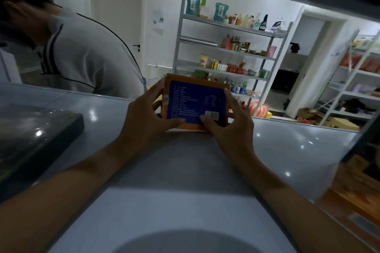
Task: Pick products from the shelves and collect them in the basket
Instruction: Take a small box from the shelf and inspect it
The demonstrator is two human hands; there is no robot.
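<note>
On a glossy grey shelf (pixel 287 146) in a dim stockroom, orange-and-blue box (pixel 195 104) pinched at both ends by left hand (pixel 144 121) and right hand (pixel 228 123); basket unseen, fingertip hold liable to slip.

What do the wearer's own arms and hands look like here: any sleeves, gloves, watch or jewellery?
Both are bare. The left hand and right hand wear no gloves, and no rings show on the visible fingers. Both forearms are uncovered right down to the bottom edge of the picture, so no sleeve appears. Neither wrist carries a watch, band or bracelet. No markings are visible.
</note>
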